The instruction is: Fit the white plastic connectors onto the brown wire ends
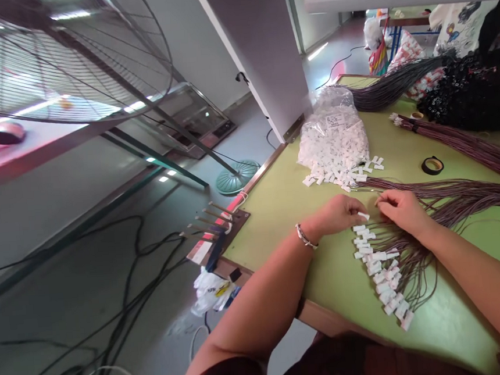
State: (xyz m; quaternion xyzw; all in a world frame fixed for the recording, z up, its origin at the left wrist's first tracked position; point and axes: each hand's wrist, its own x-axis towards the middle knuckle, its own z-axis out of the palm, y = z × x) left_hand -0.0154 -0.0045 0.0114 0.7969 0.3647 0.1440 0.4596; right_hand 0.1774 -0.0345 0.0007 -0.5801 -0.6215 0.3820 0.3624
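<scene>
Between the fingertips of my left hand is a small white plastic connector. My right hand is a short way to the right, its thumb and fingers pinched together on what looks like a thin wire end; the tip is too small to make out fully. Below both hands lies a column of white connectors fitted on brown wires. Just beyond the hands, a bundle of loose brown wires stretches to the right. An opened clear bag spills more white connectors onto the green table.
A roll of black tape lies behind the wires. More wire bundles and a black heap occupy the back right. Metal prongs stick up at the table's left edge. A large fan stands left, with cables on the floor.
</scene>
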